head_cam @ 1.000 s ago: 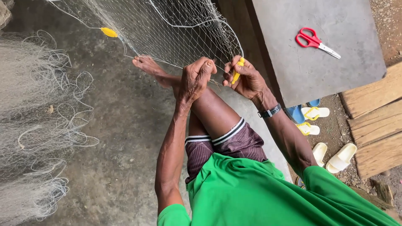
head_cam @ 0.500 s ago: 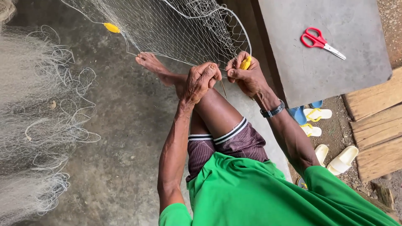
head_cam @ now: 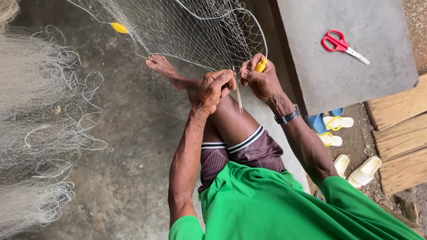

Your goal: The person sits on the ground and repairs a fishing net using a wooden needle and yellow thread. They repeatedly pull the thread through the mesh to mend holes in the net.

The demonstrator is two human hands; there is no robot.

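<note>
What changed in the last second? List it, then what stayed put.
The left hand has come to grip a thin wooden needle, which was not visible before. The right hand keeps pinching the yellow float on the net. Scissors, the sandals and the piled net look unmoved.

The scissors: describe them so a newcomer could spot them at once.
Look at the grey slab on the right. The scissors lie on it alone, shut. Their red handles set them apart from the yellow and white sandals on the ground below.
</note>
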